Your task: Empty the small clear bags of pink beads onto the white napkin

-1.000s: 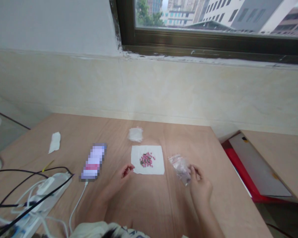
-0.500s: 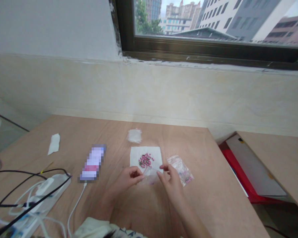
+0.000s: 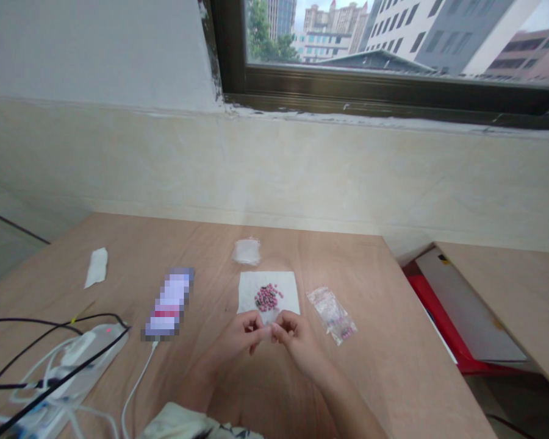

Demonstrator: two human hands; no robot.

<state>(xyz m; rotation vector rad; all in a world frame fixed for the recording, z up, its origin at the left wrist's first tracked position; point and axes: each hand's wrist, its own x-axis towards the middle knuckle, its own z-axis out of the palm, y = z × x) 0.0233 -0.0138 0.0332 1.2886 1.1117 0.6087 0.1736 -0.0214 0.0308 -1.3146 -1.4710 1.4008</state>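
Observation:
Fingertips of my left hand (image 3: 246, 333) and my right hand (image 3: 294, 334) meet in front of a white paper sheet (image 3: 247, 299). Both hands pinch a small clear plastic bag (image 3: 268, 324), most of it hidden behind the fingers. Just beyond them, a heap of small pink and dark beads (image 3: 268, 297) lies on the sheet. To the right of my right hand rests a clear bag (image 3: 332, 314) holding some pink beads. A stack of clear small bags (image 3: 247, 251) sits behind the sheet.
On the left a phone (image 3: 169, 303) lies plugged into a white cable. A power strip (image 3: 98, 341) with tangled black and white cables fills the lower left. A white paper scrap (image 3: 96, 267) lies farther back. The wooden table (image 3: 407, 366) ends at the wall.
My right hand has moved left and closed in, so both hands' fingertips now meet at the small bag. Before, the bag was spread between them and more of it showed.

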